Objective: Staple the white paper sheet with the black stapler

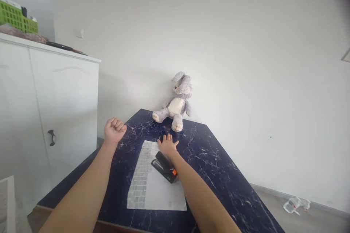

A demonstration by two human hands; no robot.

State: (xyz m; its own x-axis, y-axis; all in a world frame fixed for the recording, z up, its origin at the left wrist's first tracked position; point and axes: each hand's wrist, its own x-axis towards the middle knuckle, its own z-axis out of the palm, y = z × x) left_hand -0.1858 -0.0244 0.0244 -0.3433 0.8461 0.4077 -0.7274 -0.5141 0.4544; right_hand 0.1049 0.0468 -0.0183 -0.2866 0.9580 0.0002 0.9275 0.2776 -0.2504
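Note:
My left hand [115, 130] is closed in a fist over the left side of the dark blue marbled table [207, 160], with nothing showing in it. With fingers spread, my right hand [167, 145] is at the far edge of a sheet of paper [158, 196], palm down. The paper has a grey printed strip along its left side. On it lies a black stapler [163, 167] with an orange part at one end, partly hidden by my right forearm.
A grey and white plush rabbit [176, 105] sits at the table's far end against the wall. To the left stands a white cabinet [65, 98] with a green basket [16, 16] on top. Clear plastic packaging [295, 204] lies on the floor at right.

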